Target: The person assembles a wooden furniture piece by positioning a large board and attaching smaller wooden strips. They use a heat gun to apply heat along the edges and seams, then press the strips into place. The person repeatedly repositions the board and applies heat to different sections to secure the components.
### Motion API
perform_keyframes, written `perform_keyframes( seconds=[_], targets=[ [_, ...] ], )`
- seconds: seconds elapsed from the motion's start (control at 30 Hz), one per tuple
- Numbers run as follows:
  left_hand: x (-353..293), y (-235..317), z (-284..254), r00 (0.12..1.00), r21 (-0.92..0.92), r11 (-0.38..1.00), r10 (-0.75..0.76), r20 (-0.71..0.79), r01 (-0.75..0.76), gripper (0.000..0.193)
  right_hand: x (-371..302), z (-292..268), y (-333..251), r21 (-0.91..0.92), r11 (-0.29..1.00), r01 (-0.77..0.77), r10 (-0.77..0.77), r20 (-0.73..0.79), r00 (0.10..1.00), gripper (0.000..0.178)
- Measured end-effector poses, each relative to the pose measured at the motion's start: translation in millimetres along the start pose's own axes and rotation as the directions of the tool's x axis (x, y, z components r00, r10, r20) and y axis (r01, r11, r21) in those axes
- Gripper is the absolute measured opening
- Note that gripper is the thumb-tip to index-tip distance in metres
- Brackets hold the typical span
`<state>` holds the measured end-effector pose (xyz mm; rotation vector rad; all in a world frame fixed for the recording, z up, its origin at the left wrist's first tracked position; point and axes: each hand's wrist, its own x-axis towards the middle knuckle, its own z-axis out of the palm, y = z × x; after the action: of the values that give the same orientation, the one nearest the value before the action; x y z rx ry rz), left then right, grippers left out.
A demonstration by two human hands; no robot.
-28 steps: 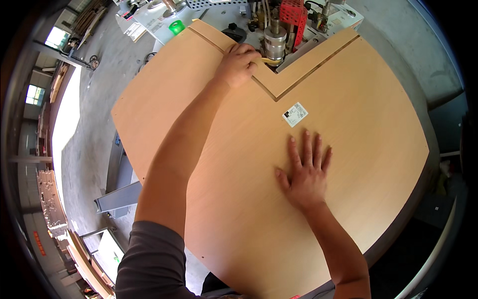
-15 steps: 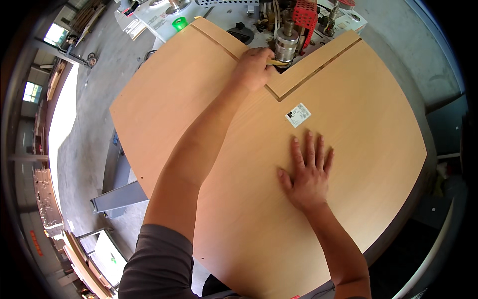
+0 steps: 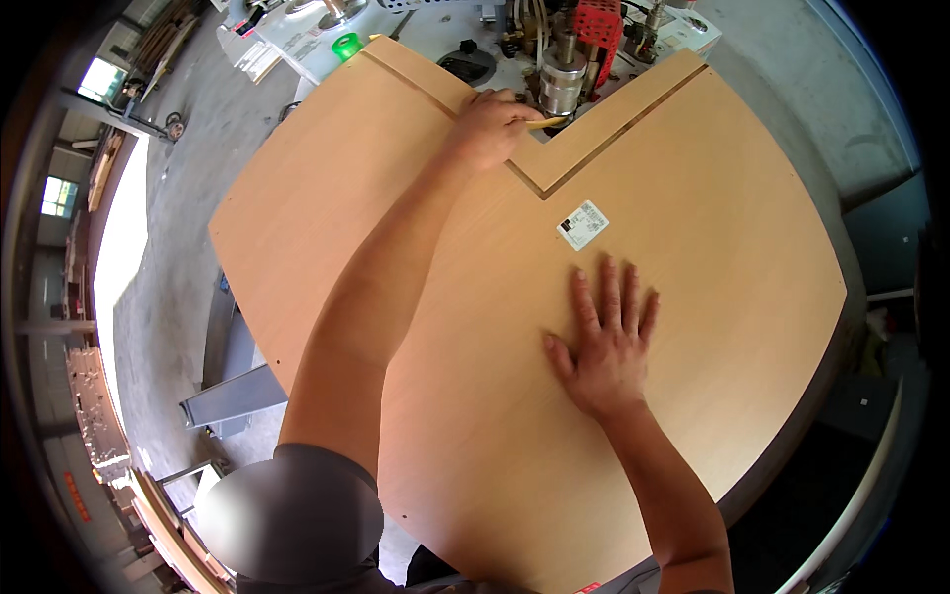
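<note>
In the head view, a broad wooden panel [image 3: 475, 416] filled the middle, smooth, pale tan and finely grained, its edges bowed by the lens; a right-angled notch bit into its side at twelve to one o'clock, and a dark, narrow groove [image 3: 625, 134] ran alongside that notch, turning one crisp corner; there was the left hand [image 3: 485, 131] at twelve, fingers curled over the panel by the notch, a thin yellowish strip [image 3: 542, 123] poking out just past the fingertips; whether they gripped it, one couldn't tell; and at four o'clock the right hand [image 3: 606, 364] lay flat, fingers spread wide, palm down on the wood, holding nothing!

Beyond the notch, towards one o'clock, stood a shiny ribbed metal cylinder [image 3: 562, 84], with a red perforated guard [image 3: 599, 25] just beside it; a glossy green piece [image 3: 346, 46] sat at eleven; then the label [image 3: 583, 225], at two o'clock, a white rounded rectangle on the panel, bearing a dark block, a code-like patch and fine print too small to read.
</note>
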<state>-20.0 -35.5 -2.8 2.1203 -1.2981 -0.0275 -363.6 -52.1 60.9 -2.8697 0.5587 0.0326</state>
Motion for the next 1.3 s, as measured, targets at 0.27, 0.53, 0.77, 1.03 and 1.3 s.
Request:
perform_keyframes(
  seconds=[0.27,0.53,0.77,1.03,1.3],
  targets=[
    [-12.9,40.3,12.3,0.963,0.238,0.969,0.127,-0.239,-0.068,0.025,-1.6,2.3,-0.4,-0.020,1.000,-0.015,0.015,-0.003,1.000,0.078],
    [-20.8,53.7,10.6,0.994,0.112,0.990,-0.075,-0.076,0.083,0.039,-3.3,2.3,-0.2,-0.033,0.999,-0.014,0.013,-0.019,1.000,0.078],
    [-17.8,62.5,10.2,0.992,0.230,0.966,-0.116,-0.041,0.122,0.065,-4.0,1.6,-0.5,-0.003,1.000,-0.013,0.013,-0.059,0.998,0.077],
    [-15.0,64.9,4.9,0.995,0.206,0.973,-0.102,-0.025,0.105,0.066,-3.5,1.0,1.0,0.012,1.000,0.000,0.001,-0.090,0.996,0.075],
    [-15.0,65.8,11.2,0.998,0.157,0.987,-0.016,-0.061,0.025,0.054,-8.1,-2.0,9.5,0.033,0.999,-0.004,0.007,-0.070,0.998,0.075]
  ],
)
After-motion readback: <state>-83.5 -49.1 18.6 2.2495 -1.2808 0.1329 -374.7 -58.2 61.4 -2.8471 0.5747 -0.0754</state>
